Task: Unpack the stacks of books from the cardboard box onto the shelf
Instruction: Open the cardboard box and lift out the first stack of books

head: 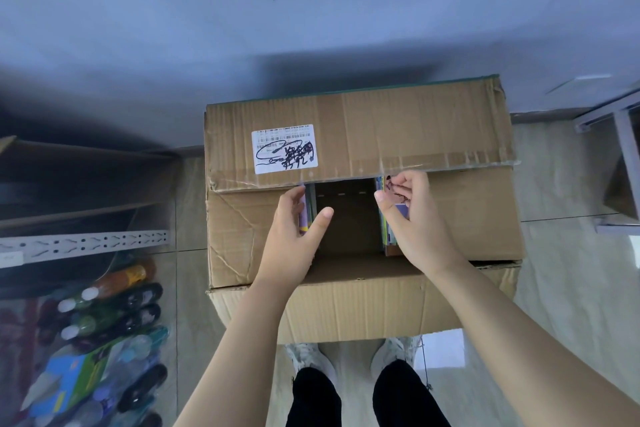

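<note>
The cardboard box (360, 135) is creased, matt brown, with glossy clear tape (450, 163) and a white paper label (284, 148); the floor (561, 270) tiles shine.

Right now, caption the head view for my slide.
Both hands reach into an open brown cardboard box: left hand and right hand each grip a stack of colourful books.

The person's forearms (242, 350) are bare, no sleeves showing; below them, black trousers (313, 399) and white lace-up trainers (304, 357) on both feet.
</note>
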